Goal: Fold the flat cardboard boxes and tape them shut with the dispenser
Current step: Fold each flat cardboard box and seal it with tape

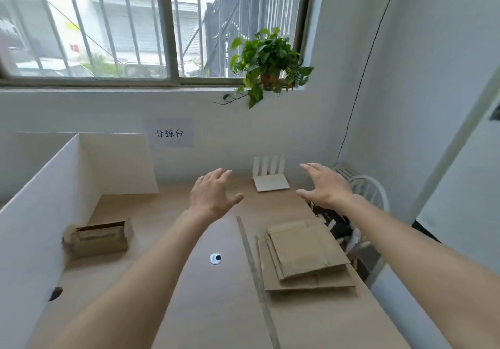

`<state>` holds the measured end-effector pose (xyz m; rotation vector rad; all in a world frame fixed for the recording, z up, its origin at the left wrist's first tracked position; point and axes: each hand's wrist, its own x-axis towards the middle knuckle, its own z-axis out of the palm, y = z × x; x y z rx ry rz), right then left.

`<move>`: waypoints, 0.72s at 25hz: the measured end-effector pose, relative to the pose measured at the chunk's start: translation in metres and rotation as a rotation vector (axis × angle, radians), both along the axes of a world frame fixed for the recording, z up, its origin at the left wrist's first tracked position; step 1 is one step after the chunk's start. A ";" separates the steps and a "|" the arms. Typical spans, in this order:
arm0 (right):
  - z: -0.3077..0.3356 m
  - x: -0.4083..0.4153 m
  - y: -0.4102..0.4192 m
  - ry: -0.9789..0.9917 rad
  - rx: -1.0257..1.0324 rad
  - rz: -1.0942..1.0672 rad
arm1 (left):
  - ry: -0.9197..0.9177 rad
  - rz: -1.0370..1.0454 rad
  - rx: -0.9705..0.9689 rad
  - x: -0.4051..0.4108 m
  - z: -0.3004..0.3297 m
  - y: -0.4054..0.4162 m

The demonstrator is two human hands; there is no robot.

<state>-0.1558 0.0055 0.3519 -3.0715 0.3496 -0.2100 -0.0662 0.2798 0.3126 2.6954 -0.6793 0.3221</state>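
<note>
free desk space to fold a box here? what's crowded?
Bare patch: desk centre around the cable grommet, between the folded box on the left and the flat cardboard stack on the right. Also bare towards the white stand, below both open hands. Crowded: right edge, taken by the stack.

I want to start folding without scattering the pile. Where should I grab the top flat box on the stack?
Probably take the top flat box by its right edge, coming in from the table's open right side with the right hand. It lies flat on the stack, so pinching an edge and lifting should leave the lower sheets in place. Both hands hover empty.
</note>
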 end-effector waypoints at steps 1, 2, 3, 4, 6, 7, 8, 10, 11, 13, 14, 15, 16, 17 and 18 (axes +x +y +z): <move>-0.010 -0.001 -0.028 0.011 0.018 -0.030 | 0.011 -0.008 0.001 0.004 -0.007 -0.026; -0.023 -0.001 -0.057 0.026 0.035 -0.054 | 0.029 -0.022 0.008 0.009 -0.017 -0.054; -0.040 0.002 -0.083 0.046 0.054 -0.066 | 0.052 -0.037 0.019 0.013 -0.032 -0.080; -0.062 0.008 -0.115 0.076 0.077 -0.075 | 0.086 -0.044 0.032 0.017 -0.052 -0.112; -0.114 0.025 -0.174 0.150 0.120 -0.079 | 0.169 -0.035 0.072 0.027 -0.099 -0.173; -0.142 0.033 -0.199 0.198 0.150 -0.072 | 0.216 -0.024 0.087 0.031 -0.125 -0.199; -0.168 0.040 -0.221 0.242 0.186 -0.069 | 0.262 -0.016 0.106 0.035 -0.150 -0.222; -0.218 0.049 -0.254 0.308 0.245 -0.070 | 0.368 0.006 0.137 0.039 -0.199 -0.253; -0.240 0.053 -0.264 0.331 0.273 -0.077 | 0.424 0.025 0.146 0.039 -0.220 -0.262; -0.286 0.065 -0.284 0.387 0.350 -0.095 | 0.526 0.093 0.153 0.045 -0.262 -0.280; -0.308 0.071 -0.291 0.414 0.391 -0.098 | 0.565 0.127 0.147 0.049 -0.280 -0.287; -0.328 0.077 -0.296 0.440 0.424 -0.101 | 0.605 0.156 0.137 0.054 -0.297 -0.293; -0.347 0.081 -0.300 0.458 0.455 -0.109 | 0.645 0.183 0.121 0.057 -0.312 -0.299; -0.364 0.085 -0.304 0.465 0.487 -0.122 | 0.685 0.209 0.097 0.061 -0.326 -0.304; -0.377 0.087 -0.308 0.464 0.517 -0.135 | 0.721 0.234 0.056 0.063 -0.339 -0.308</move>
